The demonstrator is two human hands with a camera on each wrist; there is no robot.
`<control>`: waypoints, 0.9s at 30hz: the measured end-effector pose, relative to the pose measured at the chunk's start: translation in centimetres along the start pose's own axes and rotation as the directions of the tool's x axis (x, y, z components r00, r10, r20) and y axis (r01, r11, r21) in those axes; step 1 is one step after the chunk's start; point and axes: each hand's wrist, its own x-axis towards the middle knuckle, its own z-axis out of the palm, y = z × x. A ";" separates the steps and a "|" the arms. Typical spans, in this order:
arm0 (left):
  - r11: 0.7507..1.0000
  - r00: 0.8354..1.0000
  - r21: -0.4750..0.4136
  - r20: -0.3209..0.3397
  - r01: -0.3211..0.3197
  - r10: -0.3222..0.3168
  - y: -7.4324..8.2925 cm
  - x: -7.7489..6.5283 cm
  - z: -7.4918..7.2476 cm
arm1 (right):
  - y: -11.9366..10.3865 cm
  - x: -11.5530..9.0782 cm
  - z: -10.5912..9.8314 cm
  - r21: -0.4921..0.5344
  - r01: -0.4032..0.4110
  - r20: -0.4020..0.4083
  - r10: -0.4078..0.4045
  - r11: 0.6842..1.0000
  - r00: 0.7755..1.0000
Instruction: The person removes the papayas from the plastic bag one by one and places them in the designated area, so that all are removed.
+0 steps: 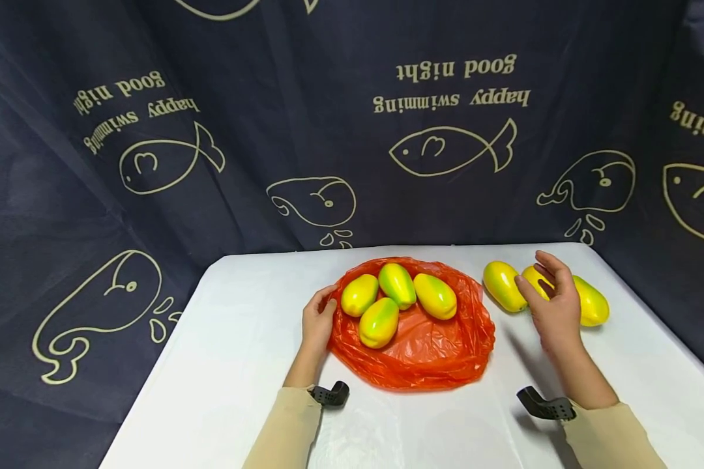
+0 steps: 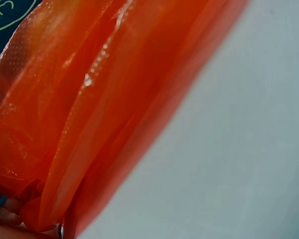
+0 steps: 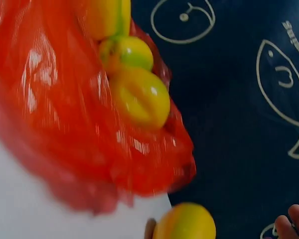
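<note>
An open red plastic bag [image 1: 425,342] lies on the table with several glossy yellow-green fruits [image 1: 381,322], mango-like in shape, inside it. My left hand [image 1: 319,322] pinches the bag's left rim; in the left wrist view, the thin film bunches at the fingers [image 2: 10,214]. To the right of the bag, my right hand [image 1: 557,312] is over three more such fruits, its fingers spread and holding nothing. One of these, the left fruit [image 1: 503,286], shows fully; the middle fruit [image 1: 530,277] and right fruit [image 1: 590,303] are partly hidden by the hand.
A white-covered table [image 1: 422,430] carries everything. Behind it and at both sides hangs a dark blue cloth [image 1: 340,143] printed with fish, whales and upside-down lettering. Each wrist wears a black camera mount [image 1: 331,394].
</note>
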 end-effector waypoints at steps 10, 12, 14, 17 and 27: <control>1.000 1.000 -0.009 0.007 0.005 -0.005 0.1 0.1 0.0 | -1.9 -1.6 3.3 0.131 0.021 0.136 -0.039 0.991 0.990; 1.000 1.000 -0.010 0.005 0.007 -0.007 0.0 0.1 0.0 | -2.0 -1.9 3.9 0.128 0.025 0.164 -0.046 0.991 0.985; 1.000 1.000 -0.014 0.006 0.011 -0.011 0.0 0.1 0.0 | -2.1 -2.2 4.4 0.117 0.036 0.183 -0.057 0.992 0.981; 1.000 1.000 -0.013 0.005 0.009 -0.009 0.0 0.1 0.0 | -2.0 -2.6 5.1 0.097 0.055 0.199 -0.074 0.994 0.977; 1.000 1.000 -0.007 -0.010 -0.006 0.006 -1.8 1.2 0.1 | -0.7 -2.7 6.6 0.063 0.096 0.315 -0.111 0.993 0.943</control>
